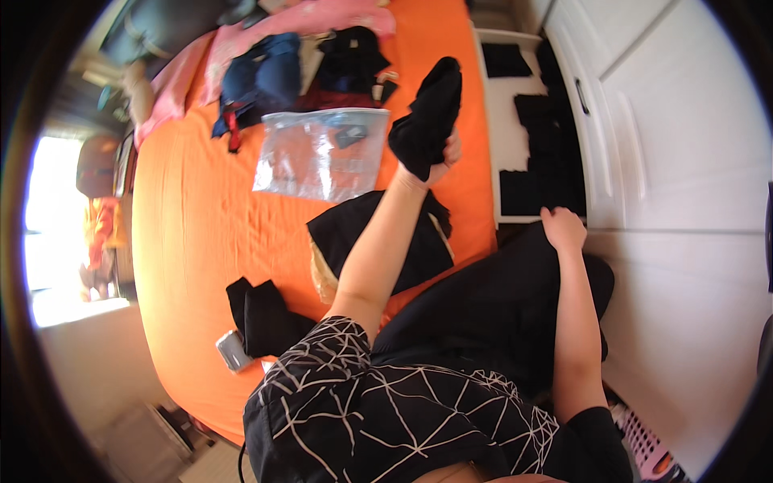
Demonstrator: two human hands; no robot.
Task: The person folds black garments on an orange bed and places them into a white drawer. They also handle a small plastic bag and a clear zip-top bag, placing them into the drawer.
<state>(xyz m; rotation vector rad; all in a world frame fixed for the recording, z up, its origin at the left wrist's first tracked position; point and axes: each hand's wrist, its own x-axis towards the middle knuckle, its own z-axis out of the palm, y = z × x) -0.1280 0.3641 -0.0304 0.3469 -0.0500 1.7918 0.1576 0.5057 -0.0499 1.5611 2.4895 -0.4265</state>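
Note:
My left hand [445, 156] reaches over the bed and grips a folded black garment [430, 115], whose cloth hides part of the palm. At the front edge of an open white drawer [507, 136] is my right hand [564, 228], above my knee. Its fingers are curled, but whether they hold the drawer's edge is unclear. Folded black clothes [537, 130] lie in the drawer. A clear plastic zip bag [323, 154] lies on the bed, left of my left hand. Beneath my left forearm is black cloth [423, 259] over something cream-coloured.
An orange sheet [193, 229] covers the bed. Blue bras [278, 75] and dark garments [350, 60] lie beyond the bag. More black cloth [266, 314] and a small grey object [232, 351] are at the near left. White cabinet doors [682, 139] stand at the right, above a pink basket [643, 438].

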